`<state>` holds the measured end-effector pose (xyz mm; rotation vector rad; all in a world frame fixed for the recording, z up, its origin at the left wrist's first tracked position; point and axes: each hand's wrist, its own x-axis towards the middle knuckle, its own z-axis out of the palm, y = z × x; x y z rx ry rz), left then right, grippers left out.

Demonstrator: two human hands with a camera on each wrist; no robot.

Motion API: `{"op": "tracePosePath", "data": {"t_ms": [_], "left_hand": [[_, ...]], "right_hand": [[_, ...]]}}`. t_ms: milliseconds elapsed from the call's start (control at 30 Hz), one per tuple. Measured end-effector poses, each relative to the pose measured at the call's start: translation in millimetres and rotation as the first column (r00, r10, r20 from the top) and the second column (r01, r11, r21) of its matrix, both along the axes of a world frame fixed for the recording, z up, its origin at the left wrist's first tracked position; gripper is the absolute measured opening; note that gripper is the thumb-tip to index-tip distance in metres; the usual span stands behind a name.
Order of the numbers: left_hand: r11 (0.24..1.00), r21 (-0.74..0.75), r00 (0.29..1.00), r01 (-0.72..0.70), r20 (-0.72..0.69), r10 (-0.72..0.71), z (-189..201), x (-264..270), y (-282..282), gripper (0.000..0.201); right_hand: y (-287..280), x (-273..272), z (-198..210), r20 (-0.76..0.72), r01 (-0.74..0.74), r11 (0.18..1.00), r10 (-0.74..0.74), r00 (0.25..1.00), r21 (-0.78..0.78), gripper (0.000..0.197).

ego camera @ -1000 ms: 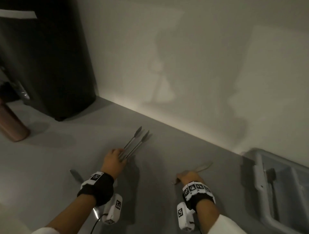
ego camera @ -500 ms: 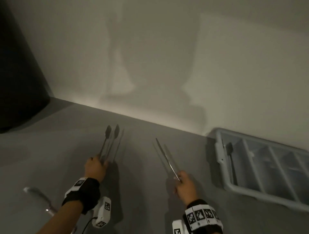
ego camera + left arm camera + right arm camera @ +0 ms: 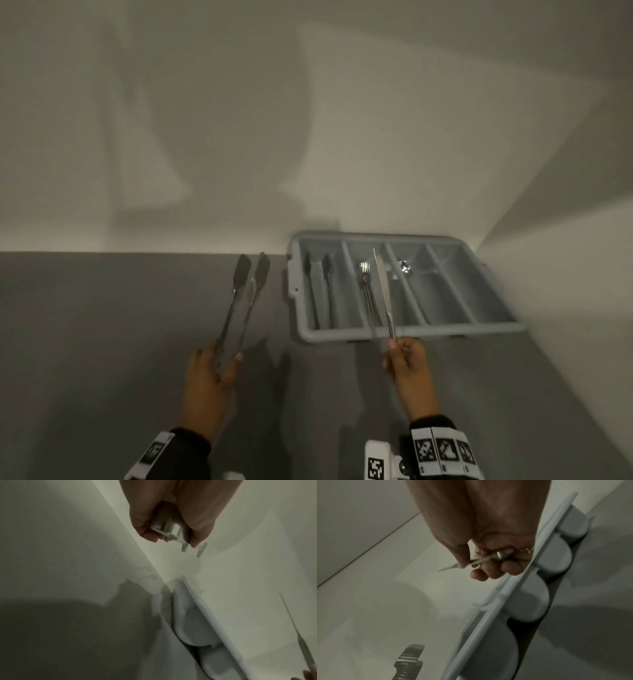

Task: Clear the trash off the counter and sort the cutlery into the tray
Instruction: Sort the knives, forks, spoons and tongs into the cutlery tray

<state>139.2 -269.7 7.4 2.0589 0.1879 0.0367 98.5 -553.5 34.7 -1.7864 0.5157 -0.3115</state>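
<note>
A grey cutlery tray with several compartments stands on the grey counter against the back wall, right of centre. Its left slot holds black-tipped tongs, the second a fork, the third a spoon. My left hand grips the handle end of metal tongs with black tips, held just left of the tray. My right hand pinches a knife by its handle, blade over the tray's second and third slots. The knife and tray rim show in the right wrist view, the tongs in the left.
The pale wall runs close behind the tray and meets a side wall at the right corner. Bare grey counter lies to the left of and in front of my hands.
Both hands have carried their utensils rightward to the tray. The knife blade now hangs over the tray and the tongs sit beside its left end. The view has swung right.
</note>
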Motion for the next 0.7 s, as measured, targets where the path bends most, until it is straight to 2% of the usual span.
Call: {"op": "tracePosePath", "data": {"t_ms": [167,233,400,500,600,700], "left_hand": [[0.991,-0.098,0.995,0.095,-0.015,-0.097,23.2,16.2,-106.9,0.040],[0.993,-0.081,0.996,0.088,-0.021,-0.090,21.2,32.1,-143.7,0.045],[0.990,0.137,0.993,-0.024,-0.110,0.039,22.4,67.3,-206.8,0.050],[0.962,0.271,0.980,-0.038,-0.176,0.088,16.7,84.9,-219.5,0.049],[0.911,0.413,0.969,0.000,-0.224,0.102,8.0,95.6,-225.9,0.048],[0.873,0.483,0.966,0.065,-0.249,0.066,0.4,98.8,-230.1,0.043]], "right_hand": [[-95.7,-11.0,-9.0,-0.029,0.005,1.000,-0.005,1.000,0.014,0.024],[-126.1,-12.1,-13.1,-0.049,0.015,1.000,-0.014,0.999,0.016,0.019],[-178.5,-15.0,-24.4,-0.086,0.013,0.999,-0.009,0.996,0.047,0.018],[-195.3,-19.1,-19.4,-0.102,-0.034,0.998,0.040,0.994,0.055,0.016],[-208.8,-19.2,-9.3,-0.108,-0.094,0.996,0.095,0.990,0.010,0.021],[-223.4,-11.4,0.2,-0.121,-0.105,0.993,0.099,0.988,-0.048,0.025]]}}
